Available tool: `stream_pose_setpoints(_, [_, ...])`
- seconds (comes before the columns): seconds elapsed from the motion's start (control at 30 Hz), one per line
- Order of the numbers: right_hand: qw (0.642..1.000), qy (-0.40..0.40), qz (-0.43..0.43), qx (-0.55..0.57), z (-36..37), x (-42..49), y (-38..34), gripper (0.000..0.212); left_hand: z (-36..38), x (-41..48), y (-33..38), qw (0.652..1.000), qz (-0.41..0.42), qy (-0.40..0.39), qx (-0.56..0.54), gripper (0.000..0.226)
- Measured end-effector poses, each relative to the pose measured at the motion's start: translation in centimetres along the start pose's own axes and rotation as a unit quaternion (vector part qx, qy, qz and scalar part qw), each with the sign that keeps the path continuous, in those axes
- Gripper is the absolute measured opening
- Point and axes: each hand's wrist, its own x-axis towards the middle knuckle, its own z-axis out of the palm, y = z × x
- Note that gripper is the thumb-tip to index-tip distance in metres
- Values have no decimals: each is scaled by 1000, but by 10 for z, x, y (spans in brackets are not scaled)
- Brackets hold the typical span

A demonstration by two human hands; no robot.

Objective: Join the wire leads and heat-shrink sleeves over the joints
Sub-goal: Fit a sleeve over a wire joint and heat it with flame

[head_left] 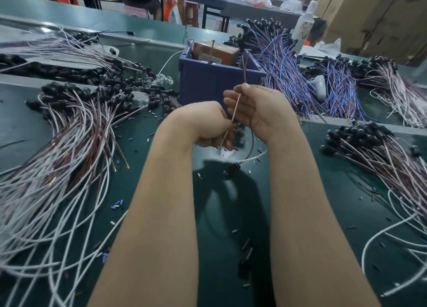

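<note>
Wire lead, thin and pinkish-brown, is held nearly upright between both hands above the green surface. Its lower end is pinched in the curled fingers of the left hand. Its upper part is nipped between thumb and forefinger of the right hand, whose other fingers are loosely curled behind it. Whether a sleeve sits over the joint cannot be told, because that spot is hidden by the left fingertips and blurred.

The likeliest fault is judged to lie at the pinch itself. If the grip is eased while the ends are being twisted, the bare strands may splay or the joint may be pulled apart. A sleeve that is not pushed fully over the joint would leave copper exposed once shrunk.

Below the hands, a white-and-brown loop hangs down to a black component lying on the surface. Should the hands be raised or swung, the joint could be tugged by that weight, or the loop could be caught on the wrist.

Farther out, loose sleeve pieces are scattered on the surface, so a wrong or used piece might be picked up. The white-and-brown bundle on the left and the bundle on the right lie near the forearms and could be snagged or mixed. The blue bin stands just behind the hands and might be knocked by a forward reach.
</note>
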Motion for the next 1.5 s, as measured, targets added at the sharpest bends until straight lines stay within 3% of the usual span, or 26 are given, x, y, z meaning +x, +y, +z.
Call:
stream_pose_setpoints(0.13, [998,37,-45,-9,-3,2,-1,25,2,-2,-4,998,-44,-33,43,29])
stream_pose_setpoints(0.27, [994,22,-66,-89,0,3,1,28,-2,3,-3,996,18,87,6,24])
stream_pose_setpoints(0.37, [987,22,-76,-139,3,4,6,27,-1,5,2,993,53,93,-40,25])
stream_pose_setpoints(0.7, [991,119,-48,-43,-9,11,10,24,2,16,-8,951,-17,230,-205,30])
stream_pose_setpoints(0.87, [990,125,-40,-53,-4,14,14,39,3,19,-9,932,-28,273,-236,35])
stream_pose_setpoints(1.2, [987,133,-69,-59,-5,13,14,25,7,17,-11,871,-37,280,-401,38])
stream_pose_setpoints(1.5, [987,132,-79,-54,-5,14,15,28,8,17,-12,837,-28,320,-442,32])
